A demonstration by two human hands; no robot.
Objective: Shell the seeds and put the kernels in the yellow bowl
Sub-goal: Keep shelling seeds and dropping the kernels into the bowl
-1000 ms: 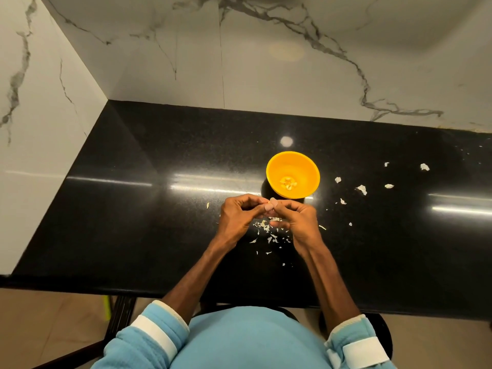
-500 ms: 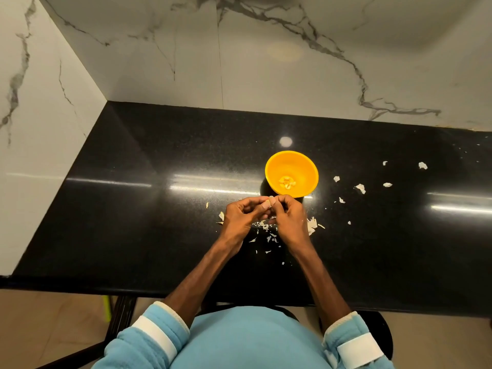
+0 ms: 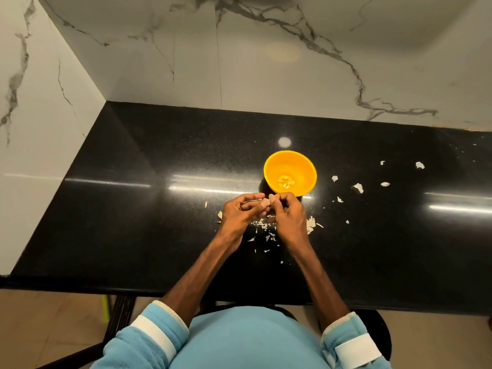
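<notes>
Head camera looks down on my two hands, which meet over the black surface just in front of the yellow bowl. My left hand and my right hand both have the fingers curled, and their fingertips come together on one small pale seed, which they pinch from the two sides. The seed is held a little above the surface, just beside the near rim of the bowl, and it is mostly hidden by my fingertips, so I cannot tell if its shell is already cracked.

I see one bowl, standing upright at the middle of the surface. At its bottom lies one small heap of kernels; they are too small and too close together for counting. Under and between my hands is a heap of shell bits, also too many and too fine to count, and some of them lie just beside my right wrist. Further to the right, well apart from the bowl, are scattered shell pieces; of the bigger ones I count about seven
</notes>
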